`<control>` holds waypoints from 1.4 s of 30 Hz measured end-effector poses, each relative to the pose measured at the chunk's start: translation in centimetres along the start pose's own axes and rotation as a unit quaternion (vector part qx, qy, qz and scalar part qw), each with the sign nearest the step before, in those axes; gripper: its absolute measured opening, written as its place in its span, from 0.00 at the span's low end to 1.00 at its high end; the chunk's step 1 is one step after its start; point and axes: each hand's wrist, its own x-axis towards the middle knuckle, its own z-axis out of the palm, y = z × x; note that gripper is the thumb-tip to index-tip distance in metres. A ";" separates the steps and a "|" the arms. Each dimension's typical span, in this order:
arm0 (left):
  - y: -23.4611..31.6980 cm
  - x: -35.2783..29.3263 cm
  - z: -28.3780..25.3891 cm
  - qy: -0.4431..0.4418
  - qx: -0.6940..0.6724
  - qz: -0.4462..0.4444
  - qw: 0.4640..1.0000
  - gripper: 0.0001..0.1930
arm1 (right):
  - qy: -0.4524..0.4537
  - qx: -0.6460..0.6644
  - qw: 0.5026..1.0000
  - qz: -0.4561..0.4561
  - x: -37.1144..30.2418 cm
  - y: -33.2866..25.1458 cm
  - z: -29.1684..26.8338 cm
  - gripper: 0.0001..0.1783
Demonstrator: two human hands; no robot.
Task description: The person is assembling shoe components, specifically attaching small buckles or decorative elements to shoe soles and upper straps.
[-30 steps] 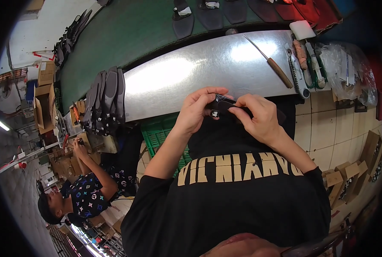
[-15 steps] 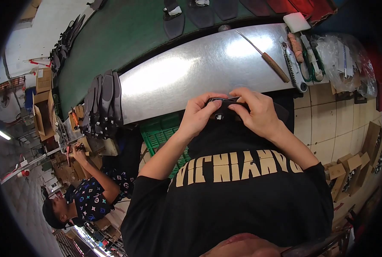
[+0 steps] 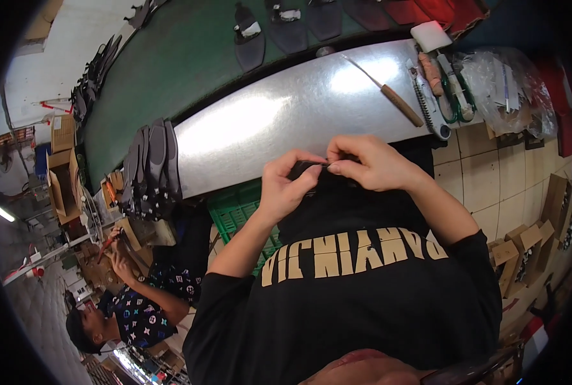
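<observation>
In front of my black shirt, just off the near edge of the metal worktop (image 3: 234,131), both hands work on a black shoe piece (image 3: 303,168). My left hand (image 3: 285,186) is closed on it, thumb toward me. My right hand (image 3: 372,165) pinches at its right end, fingertips close to the left hand's. Most of the piece is hidden by the fingers or lost against the dark shirt, so its full shape does not show.
An awl (image 3: 398,102) lies on the worktop, beside a utility knife (image 3: 430,106) and green-handled scissors (image 3: 456,96). Dark insoles (image 3: 154,160) are stacked at the left end. Sandal soles (image 3: 251,48) line the green belt (image 3: 170,70). A green crate (image 3: 234,212) stands below; a co-worker (image 3: 141,301) sits left.
My right hand has moved left and its fingertips now meet near my left hand. The piece's white patch and right part no longer show. The whole view has shifted slightly.
</observation>
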 end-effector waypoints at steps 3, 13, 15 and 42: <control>0.1 -0.1 -1.2 0.044 -0.023 0.043 0.998 0.07 | 0.060 -0.195 0.972 -0.113 0.8 -1.4 -0.8 0.09; -4.3 2.1 -3.9 0.185 -0.421 -0.153 0.875 0.23 | 0.382 -0.458 0.802 -0.037 2.4 6.6 -3.9 0.18; -3.1 2.0 -4.1 0.132 -0.501 -0.168 0.839 0.23 | 0.418 -0.422 0.800 -0.086 1.7 7.1 -4.4 0.16; -3.7 4.2 1.8 0.095 -0.628 -0.212 0.742 0.11 | 0.108 0.292 0.949 0.042 -1.1 1.9 4.8 0.29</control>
